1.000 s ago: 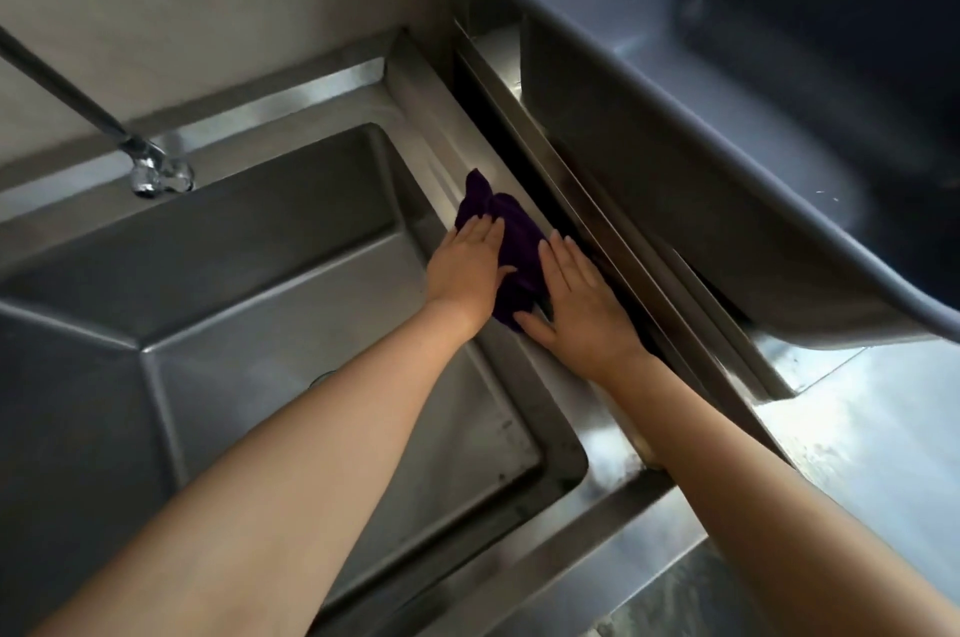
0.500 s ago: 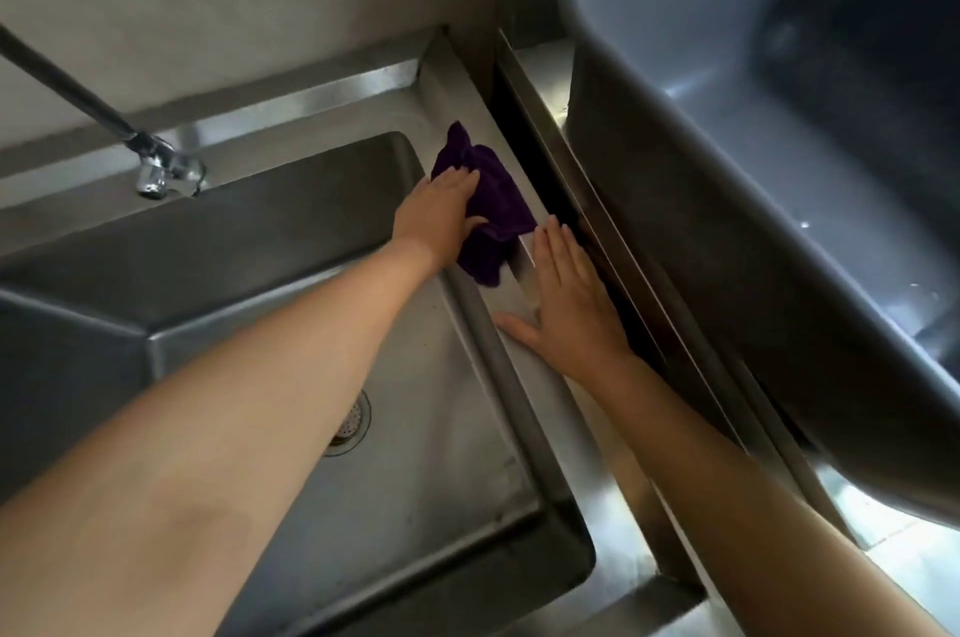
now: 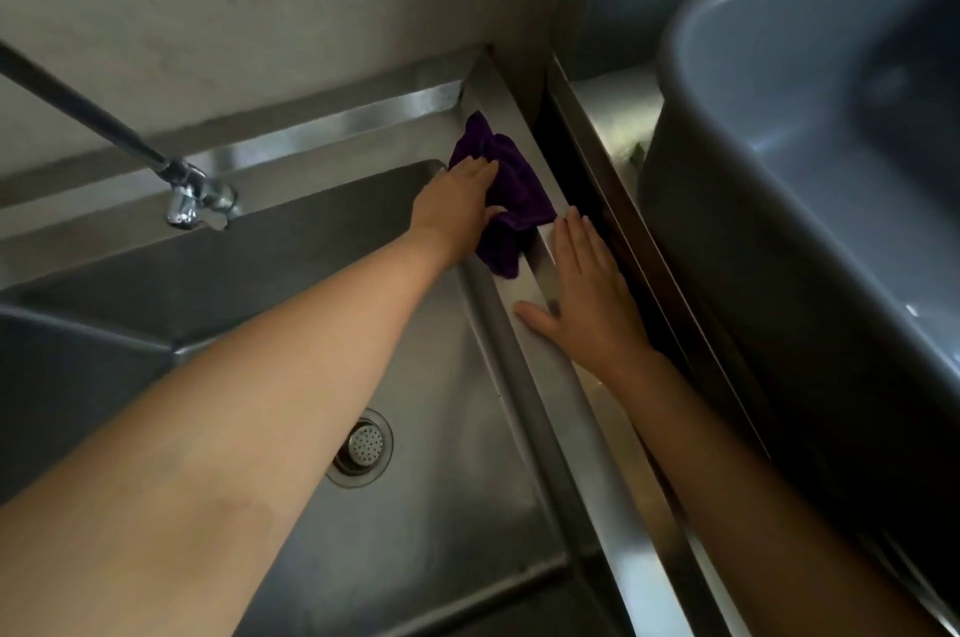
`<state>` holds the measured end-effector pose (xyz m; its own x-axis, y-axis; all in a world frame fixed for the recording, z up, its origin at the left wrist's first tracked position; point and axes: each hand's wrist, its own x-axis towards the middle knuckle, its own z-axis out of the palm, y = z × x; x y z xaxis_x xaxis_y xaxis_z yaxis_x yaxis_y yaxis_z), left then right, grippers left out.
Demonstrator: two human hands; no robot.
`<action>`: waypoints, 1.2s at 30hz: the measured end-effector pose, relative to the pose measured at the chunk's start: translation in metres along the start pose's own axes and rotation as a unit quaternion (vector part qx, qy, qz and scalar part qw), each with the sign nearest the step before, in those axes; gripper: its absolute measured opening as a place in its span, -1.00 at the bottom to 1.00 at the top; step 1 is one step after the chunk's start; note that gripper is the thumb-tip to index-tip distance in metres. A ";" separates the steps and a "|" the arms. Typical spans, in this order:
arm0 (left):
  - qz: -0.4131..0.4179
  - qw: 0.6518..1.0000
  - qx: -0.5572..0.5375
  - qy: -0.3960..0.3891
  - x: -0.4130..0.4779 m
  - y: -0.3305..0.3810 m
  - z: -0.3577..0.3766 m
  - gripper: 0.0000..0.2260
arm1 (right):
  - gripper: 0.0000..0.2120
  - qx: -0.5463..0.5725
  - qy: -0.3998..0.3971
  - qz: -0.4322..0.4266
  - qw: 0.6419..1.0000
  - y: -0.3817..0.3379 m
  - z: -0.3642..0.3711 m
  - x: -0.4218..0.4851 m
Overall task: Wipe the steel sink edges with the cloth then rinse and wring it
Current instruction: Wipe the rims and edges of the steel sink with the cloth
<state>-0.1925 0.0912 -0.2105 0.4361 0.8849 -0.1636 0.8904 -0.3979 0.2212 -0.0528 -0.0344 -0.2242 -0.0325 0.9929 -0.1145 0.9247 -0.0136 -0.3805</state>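
- Our crumpled purple cloth (image 3: 511, 199) lies on the right-hand rim of the stainless steel sink (image 3: 582, 392), close to the far right corner; the rim's long axis runs near to far.
- Our left hand (image 3: 457, 207) is on it, palm pressed flat, fingers loosely extended over the cloth's left side.
- Our right hand (image 3: 584, 298) lies spread flat on the bare rim just nearer, holding nothing, fingertips almost touching the cloth.

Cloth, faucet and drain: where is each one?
purple cloth (image 3: 511, 184), head view, its bunched middle.
faucet (image 3: 195, 202), head view, the chrome spout end.
drain (image 3: 363, 446), head view, the perforated strainer.
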 end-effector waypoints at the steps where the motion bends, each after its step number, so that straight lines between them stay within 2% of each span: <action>1: 0.000 1.000 0.006 0.003 0.004 -0.003 -0.002 -0.49 | -0.07 -0.003 -0.001 0.000 1.000 -0.001 0.000 0.006; 11: 0.001 0.999 0.031 0.038 0.039 -0.028 -0.011 -0.51 | -0.08 0.008 -0.002 0.019 1.000 -0.020 -0.008 0.069; 21: 0.017 0.997 0.046 0.062 0.071 -0.047 -0.015 -0.52 | -0.15 -0.049 0.021 0.029 0.998 -0.023 -0.001 0.087; 28: 0.029 0.994 0.022 0.099 0.076 -0.049 -0.012 -0.62 | -0.15 -0.081 0.032 0.053 0.995 -0.025 0.005 0.092; 33: 0.043 0.991 0.037 0.125 0.074 -0.051 -0.010 -0.62 | -0.20 -0.056 0.041 0.059 0.996 -0.026 0.004 0.093; 36: 0.051 0.988 0.049 0.141 0.068 -0.050 -0.010 -0.70 | -0.20 -0.040 0.021 0.062 0.997 -0.025 0.001 0.091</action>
<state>-0.2080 0.1739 -0.2233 0.4826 0.8659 0.1315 0.8582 -0.4975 0.1267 -0.0795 0.0565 -0.2261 0.0973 0.9883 -0.1173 0.9483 -0.1278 -0.2905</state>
